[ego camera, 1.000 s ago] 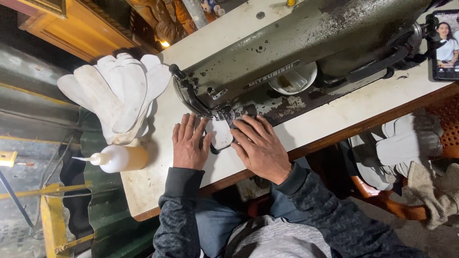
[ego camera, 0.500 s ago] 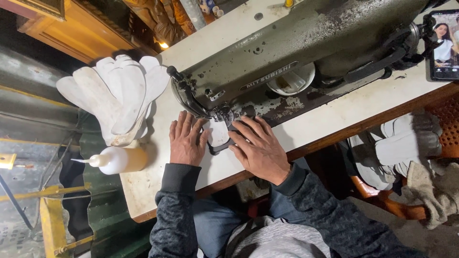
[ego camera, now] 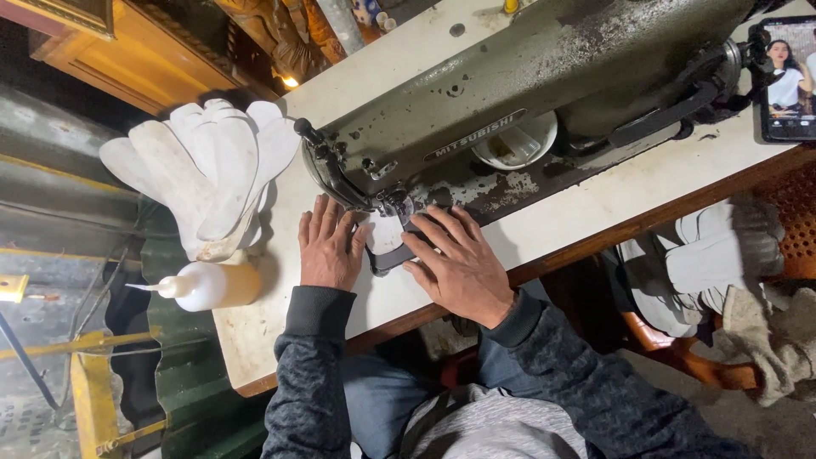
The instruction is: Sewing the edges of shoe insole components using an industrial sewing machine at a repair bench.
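Here both hands press flat, fingers spread: left hand [ego camera: 327, 246] and right hand [ego camera: 455, 263] pinning the white piece [ego camera: 387, 234]. The needle [ego camera: 393, 204] sits just beyond the fingertips; a slip could likely catch them.

Sewing machine [ego camera: 527, 102] fills far half of table [ego camera: 280, 323], its needle head overhanging middle. Left hand [ego camera: 327, 246] and right hand [ego camera: 455, 263] lie flat at near edge, white piece [ego camera: 387, 234] between them, so gap under head blocked. Left end: stack of white cut pieces [ego camera: 204, 174] overhangs far-left corner; squeeze bottle [ego camera: 212, 285] lies at left edge. Bare strip between bottle and left hand, down to near-left corner. Bare band along near edge right of right hand, toward phone [ego camera: 789, 76] at far-right corner.
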